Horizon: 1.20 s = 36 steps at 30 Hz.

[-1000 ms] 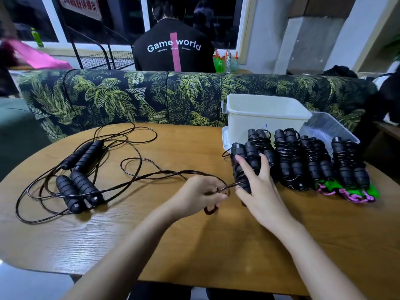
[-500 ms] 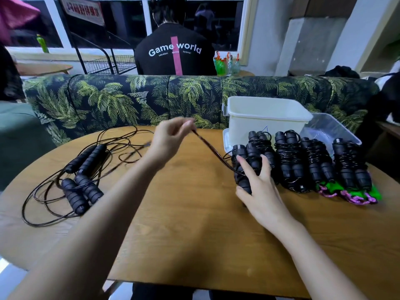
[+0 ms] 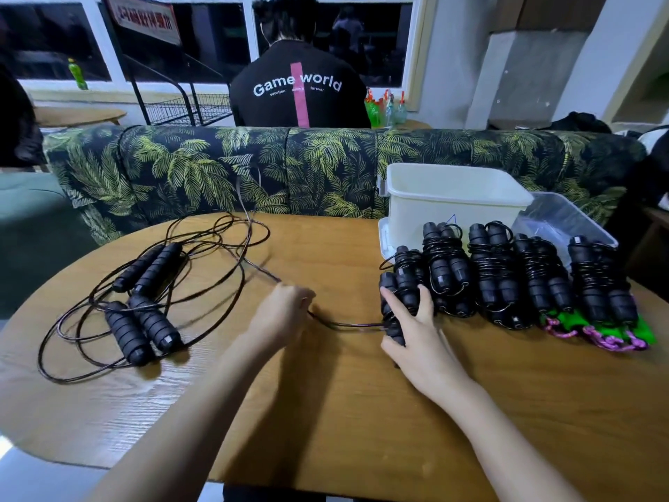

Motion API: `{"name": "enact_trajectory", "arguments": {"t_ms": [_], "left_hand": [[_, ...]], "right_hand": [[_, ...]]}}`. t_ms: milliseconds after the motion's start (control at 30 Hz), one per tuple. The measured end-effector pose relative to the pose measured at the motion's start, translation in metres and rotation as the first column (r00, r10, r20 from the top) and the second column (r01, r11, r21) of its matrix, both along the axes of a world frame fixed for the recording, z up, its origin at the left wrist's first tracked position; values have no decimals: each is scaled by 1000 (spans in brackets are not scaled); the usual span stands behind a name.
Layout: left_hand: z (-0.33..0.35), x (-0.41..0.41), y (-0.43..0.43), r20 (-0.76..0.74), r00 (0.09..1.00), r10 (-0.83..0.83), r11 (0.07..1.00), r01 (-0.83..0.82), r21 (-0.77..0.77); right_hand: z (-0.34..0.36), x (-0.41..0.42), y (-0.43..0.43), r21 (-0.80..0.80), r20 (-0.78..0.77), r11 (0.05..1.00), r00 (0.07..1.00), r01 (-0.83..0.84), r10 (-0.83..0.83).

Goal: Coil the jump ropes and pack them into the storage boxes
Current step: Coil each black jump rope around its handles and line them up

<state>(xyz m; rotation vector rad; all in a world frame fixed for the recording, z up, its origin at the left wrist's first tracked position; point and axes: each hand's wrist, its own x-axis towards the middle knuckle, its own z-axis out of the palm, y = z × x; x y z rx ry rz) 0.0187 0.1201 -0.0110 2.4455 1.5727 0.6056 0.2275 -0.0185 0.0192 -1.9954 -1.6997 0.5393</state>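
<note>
Black cord (image 3: pixel 347 325) hidden in left hand (image 3: pixel 280 315); right hand (image 3: pixel 416 331) covers handles (image 3: pixel 405 280)

On the desk (image 3: pixel 325 411), coiled jump ropes (image 3: pixel 496 277) lie in a row just before the storage box (image 3: pixel 452 208). Loose ropes (image 3: pixel 144 320) lie well left of it, and a sofa (image 3: pixel 217 168) stands behind.

Left hand (image 3: pixel 280 313) with cord (image 3: pixel 347 325) back down.

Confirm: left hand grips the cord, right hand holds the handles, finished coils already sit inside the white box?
One error: in the head view the finished coils lie on the table in front of the white box, not inside it. Left hand grips the cord, right hand holds the handles.
</note>
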Motion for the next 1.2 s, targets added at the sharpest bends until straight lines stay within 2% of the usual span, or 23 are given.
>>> {"name": "enact_trajectory", "arguments": {"t_ms": [67,100,133,167,200,233,300,400,467,533,633,733,900,1033,1200], "left_hand": [[8,6,-14,-112,994,-15,952,49,301],[17,12,-25,-113,989,-91,935,123,331],[26,20,-37,-83,978,-193,946,208,248],[32,27,-45,-16,960,-280,956,281,87],[34,32,-52,74,938,-339,933,345,-99],[33,37,-55,171,918,-359,894,391,-221],[28,42,-56,301,886,-352,846,438,-302],[28,40,-46,392,843,-368,866,465,-187],[31,34,-33,463,808,-364,891,446,-77],[33,29,-20,574,753,-322,911,412,-30],[32,29,-10,717,666,-206,904,411,-121],[24,34,-6,746,631,-214,876,461,-139],[11,34,-5,762,619,-188,838,506,-205],[6,31,-6,835,540,-103,808,535,-246],[3,27,-8,903,426,-60,685,676,-273]], "right_hand": [[0,-1,4,21,10,1000,1000,-13,12],[0,-2,7,30,16,999,1000,-19,18],[1,-3,9,40,16,999,1000,-26,26],[1,-3,12,52,14,998,999,-37,36],[2,-3,14,62,16,997,999,-49,48],[2,-3,17,65,23,996,998,-61,59],[3,-1,21,70,38,994,996,-79,76],[2,3,27,103,16,989,994,-109,108],[3,4,30,165,-55,977,988,-133,144],[6,3,35,264,-160,954,970,-139,185],[11,-5,41,366,-293,925,930,-105,221],[13,-8,45,425,-408,903,879,-56,247],[3,-12,45,456,-479,889,827,-51,293],[-6,-21,43,477,-517,873,769,-107,377],[-17,-24,43,456,-627,883,663,-114,409]]}}
